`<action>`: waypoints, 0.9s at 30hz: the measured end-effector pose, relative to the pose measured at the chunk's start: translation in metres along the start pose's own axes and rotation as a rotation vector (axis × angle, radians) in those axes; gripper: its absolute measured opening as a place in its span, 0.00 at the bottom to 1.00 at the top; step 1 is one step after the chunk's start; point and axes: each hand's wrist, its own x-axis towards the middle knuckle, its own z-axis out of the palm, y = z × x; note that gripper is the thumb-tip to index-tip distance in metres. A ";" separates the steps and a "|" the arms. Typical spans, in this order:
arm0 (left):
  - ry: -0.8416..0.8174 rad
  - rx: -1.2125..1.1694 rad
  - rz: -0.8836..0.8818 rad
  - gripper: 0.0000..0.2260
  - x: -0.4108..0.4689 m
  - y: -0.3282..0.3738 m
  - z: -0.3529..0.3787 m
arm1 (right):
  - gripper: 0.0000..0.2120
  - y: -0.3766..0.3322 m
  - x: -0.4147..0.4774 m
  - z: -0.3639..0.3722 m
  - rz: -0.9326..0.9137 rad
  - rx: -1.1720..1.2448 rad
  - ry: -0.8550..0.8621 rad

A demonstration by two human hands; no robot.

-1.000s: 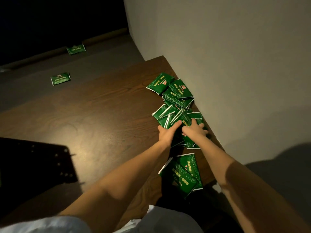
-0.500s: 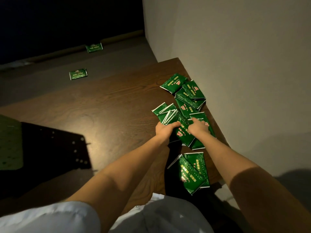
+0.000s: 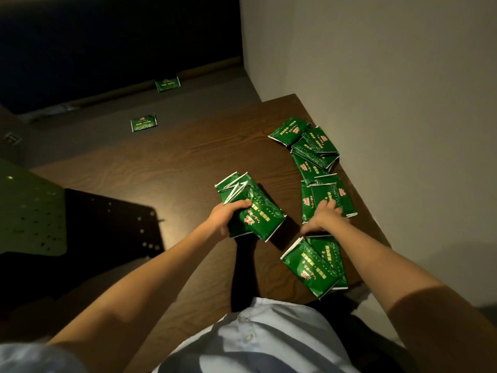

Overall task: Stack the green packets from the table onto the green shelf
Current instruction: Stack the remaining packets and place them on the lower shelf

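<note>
My left hand (image 3: 227, 215) grips a bundle of several green packets (image 3: 255, 208), held just above the brown wooden table (image 3: 161, 170). My right hand (image 3: 324, 218) rests with its fingers on the packets (image 3: 334, 196) lying by the wall. More green packets (image 3: 309, 142) are heaped further back along the wall. Two packets (image 3: 313, 266) lie overlapped at the table's near right edge. A green perforated shelf (image 3: 29, 211) shows at the left edge, with a dark perforated panel (image 3: 113, 224) beside it.
A pale wall (image 3: 390, 103) borders the table on the right. Two green packets (image 3: 144, 122) (image 3: 167, 84) lie on the grey floor beyond the table's far edge. A dark wall rises past the floor. My white shirt (image 3: 255, 337) fills the bottom of the view.
My left hand has pulled a bundle of packets out of the pile, leftward and toward me. My right hand stays on the packets by the wall. The view has turned left, revealing the green shelf.
</note>
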 end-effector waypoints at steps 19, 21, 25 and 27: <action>-0.121 0.076 0.091 0.26 -0.027 -0.032 -0.037 | 0.39 -0.051 -0.016 0.046 0.029 0.462 0.027; -0.115 0.105 0.120 0.31 -0.028 -0.028 -0.049 | 0.25 -0.066 -0.030 0.035 -0.082 0.546 0.044; -0.200 0.149 0.170 0.22 -0.037 -0.020 -0.074 | 0.26 -0.096 -0.049 0.017 -0.275 0.872 -0.064; -0.241 0.196 0.189 0.18 -0.044 -0.018 -0.082 | 0.22 -0.113 -0.057 0.016 -0.319 1.049 -0.238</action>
